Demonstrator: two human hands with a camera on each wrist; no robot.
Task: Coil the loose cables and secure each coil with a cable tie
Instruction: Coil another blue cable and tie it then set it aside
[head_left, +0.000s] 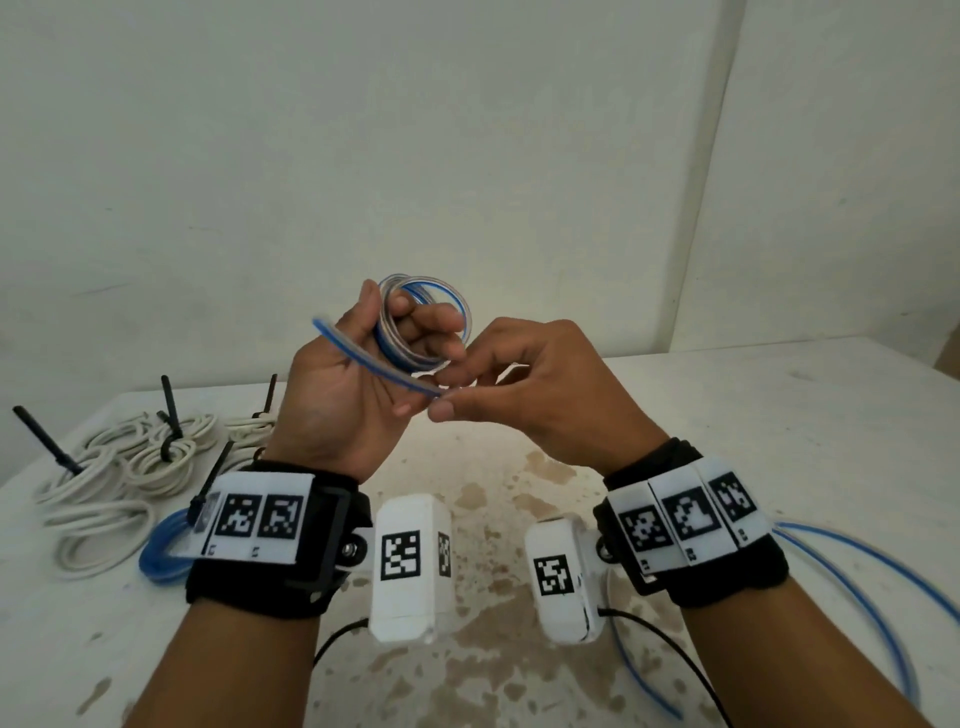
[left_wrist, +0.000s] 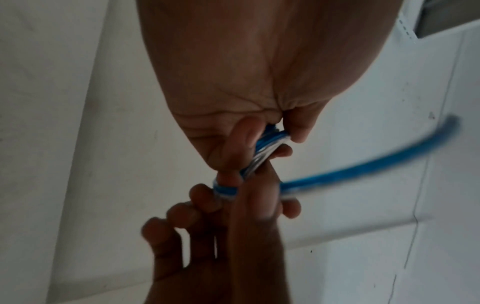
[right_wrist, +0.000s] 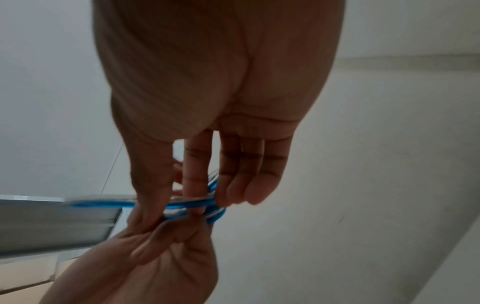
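Note:
A small coil of blue-and-white cable (head_left: 457, 306) is held up above the table, and my left hand (head_left: 363, 364) grips it with curled fingers. The same coil (left_wrist: 262, 152) shows squeezed between thumb and fingers in the left wrist view. A free end of the cable (head_left: 363, 358) crosses my left palm. My right hand (head_left: 519, 384) pinches that strand (right_wrist: 182, 204) between thumb and forefinger beside the coil. Both hands touch in front of the white wall.
White cable coils (head_left: 119, 467) bound with black cable ties (head_left: 171, 410) lie at the table's left. A blue coil (head_left: 156, 545) sits behind my left wrist. Loose blue cable (head_left: 857, 587) loops over the right of the stained white table (head_left: 519, 519).

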